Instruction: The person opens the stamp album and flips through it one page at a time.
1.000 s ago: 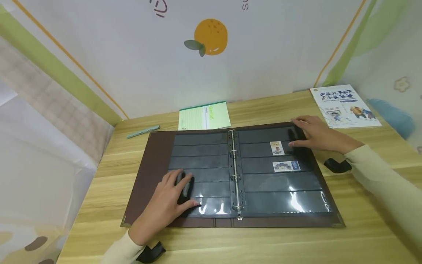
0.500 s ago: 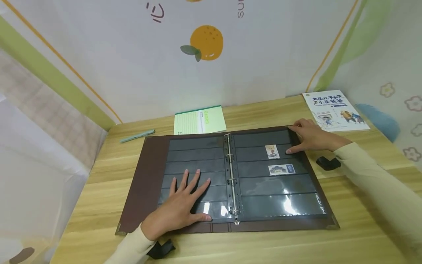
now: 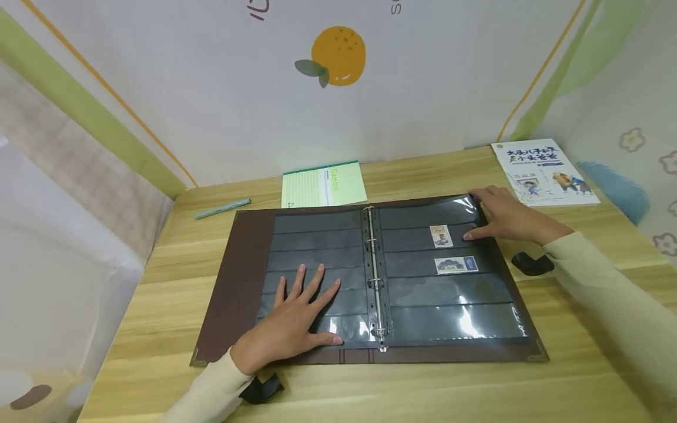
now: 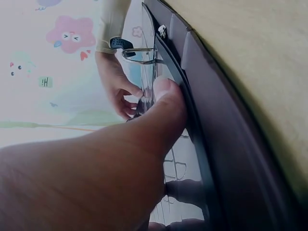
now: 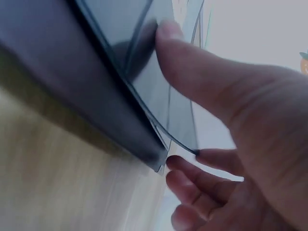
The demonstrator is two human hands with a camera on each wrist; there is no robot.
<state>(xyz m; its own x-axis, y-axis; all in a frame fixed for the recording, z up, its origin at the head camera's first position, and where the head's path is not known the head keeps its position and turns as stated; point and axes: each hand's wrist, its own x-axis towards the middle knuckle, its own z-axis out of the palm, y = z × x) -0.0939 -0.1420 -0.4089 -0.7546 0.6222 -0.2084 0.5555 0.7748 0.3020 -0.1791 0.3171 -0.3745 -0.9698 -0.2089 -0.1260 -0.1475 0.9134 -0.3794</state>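
Plastic page corner [image 5: 185, 139] between fingers [image 5: 192, 168]

Brown ring-binder stamp album [image 3: 233, 282], open flat, two stamps [image 3: 449, 249] inside

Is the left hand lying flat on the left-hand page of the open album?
Yes: in the head view the left hand lies with fingers spread straight on the left page of the album.
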